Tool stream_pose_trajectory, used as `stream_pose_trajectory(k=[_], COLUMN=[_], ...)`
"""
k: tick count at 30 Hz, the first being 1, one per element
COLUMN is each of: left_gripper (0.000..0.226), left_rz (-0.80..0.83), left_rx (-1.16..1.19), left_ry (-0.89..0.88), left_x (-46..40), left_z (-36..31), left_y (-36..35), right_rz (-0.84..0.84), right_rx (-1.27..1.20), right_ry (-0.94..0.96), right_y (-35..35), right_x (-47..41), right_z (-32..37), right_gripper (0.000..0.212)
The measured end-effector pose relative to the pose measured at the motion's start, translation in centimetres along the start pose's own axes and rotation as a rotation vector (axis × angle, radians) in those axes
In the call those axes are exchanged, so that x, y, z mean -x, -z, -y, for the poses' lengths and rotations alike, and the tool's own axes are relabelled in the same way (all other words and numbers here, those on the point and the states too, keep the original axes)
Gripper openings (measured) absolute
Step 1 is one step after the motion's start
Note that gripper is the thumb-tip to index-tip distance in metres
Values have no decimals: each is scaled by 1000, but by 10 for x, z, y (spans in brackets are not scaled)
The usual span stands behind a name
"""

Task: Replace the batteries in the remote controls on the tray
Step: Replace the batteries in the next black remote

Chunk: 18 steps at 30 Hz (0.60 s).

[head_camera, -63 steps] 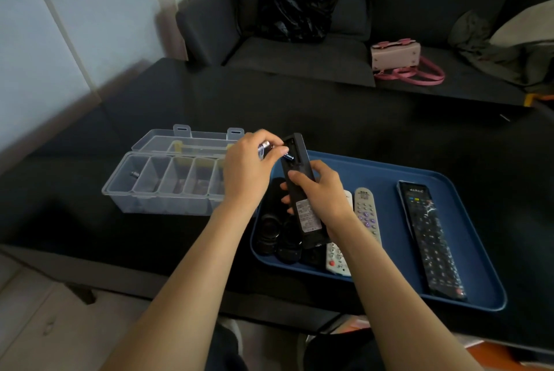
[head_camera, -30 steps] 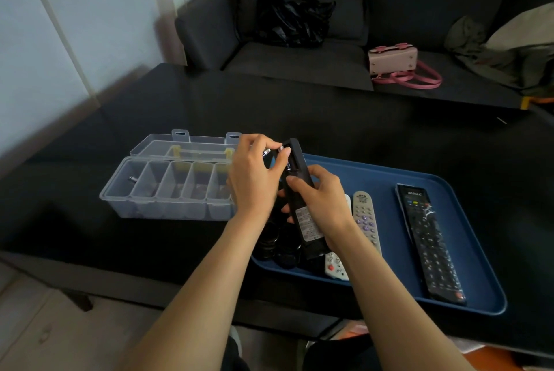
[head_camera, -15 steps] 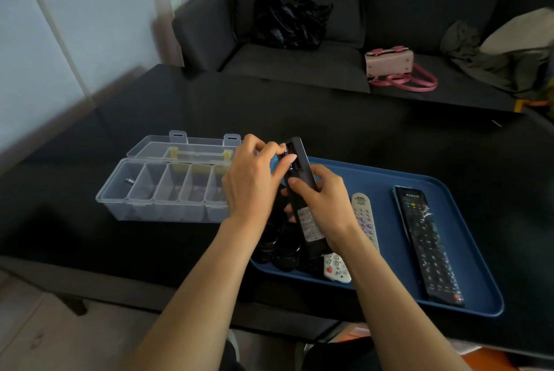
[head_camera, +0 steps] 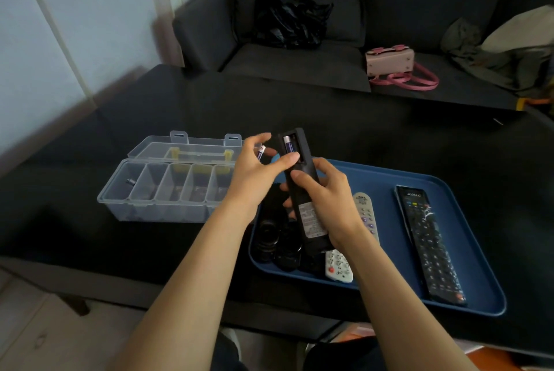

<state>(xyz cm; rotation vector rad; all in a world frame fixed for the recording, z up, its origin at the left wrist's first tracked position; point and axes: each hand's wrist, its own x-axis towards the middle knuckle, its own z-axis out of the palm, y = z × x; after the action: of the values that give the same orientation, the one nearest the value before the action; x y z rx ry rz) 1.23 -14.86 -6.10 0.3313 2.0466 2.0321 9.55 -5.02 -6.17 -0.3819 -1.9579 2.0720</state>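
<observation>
My right hand grips a black remote back side up above the left end of the blue tray. Its battery bay is uncovered and one battery sits inside. My left hand pinches a second small battery just left of the bay, and its thumb rests on the remote's edge. On the tray lie a grey-white remote, a long black remote and dark round pieces.
A clear plastic compartment box stands with its lid up on the black table, left of the tray. Behind the table is a dark sofa with a black bag, a pink handbag and clothes.
My left hand has drawn a little left off the remote's top. The bay now shows with one battery seated, and the left hand still holds another battery.
</observation>
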Motion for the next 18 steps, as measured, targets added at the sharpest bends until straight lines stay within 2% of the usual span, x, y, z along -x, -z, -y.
stream_pose_trajectory(k=[4, 10, 12, 14, 18], left_gripper=[20, 25, 28, 24, 27], left_rz=[106, 96, 46, -64, -162], left_rx=[43, -56, -20, 129, 137], left_ry=[47, -30, 13, 64, -155], left_x=[3, 1, 2, 1, 3], left_z=[-5, 2, -2, -6, -2], left_y=[-2, -6, -10, -11, -7], right_rz=[12, 1, -11, -26, -35], right_rx=[-33, -53, -92, -92, -97], right_ry=[1, -55, -88, -113, -157], right_y=[2, 5, 5, 5, 5], right_x=[2, 1, 0, -1, -1], right_z=[2, 0, 0, 0, -4], right_gripper=[20, 17, 12, 10, 12])
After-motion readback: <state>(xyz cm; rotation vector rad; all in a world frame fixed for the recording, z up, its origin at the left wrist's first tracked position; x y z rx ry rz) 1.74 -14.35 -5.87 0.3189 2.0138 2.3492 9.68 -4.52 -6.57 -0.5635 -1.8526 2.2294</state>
